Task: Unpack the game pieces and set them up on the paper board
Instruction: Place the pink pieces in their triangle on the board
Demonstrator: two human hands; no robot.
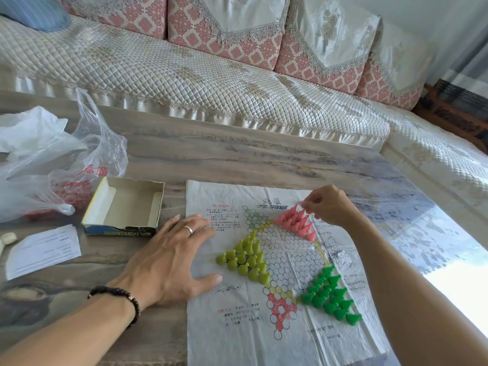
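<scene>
Head cam looks down on the paper board (264, 336) spread on the table (237, 157). Left hand (169, 257) lies flat on the board's left edge, fingers spread apart. Right hand (328, 206) pinches a pink piece (301, 203) above the pink pieces (295, 220) at the top point. Yellow-green pieces (245, 257) fill the left point, green pieces (330, 294) the right. The empty box (124, 207) sits just left of the board.
</scene>
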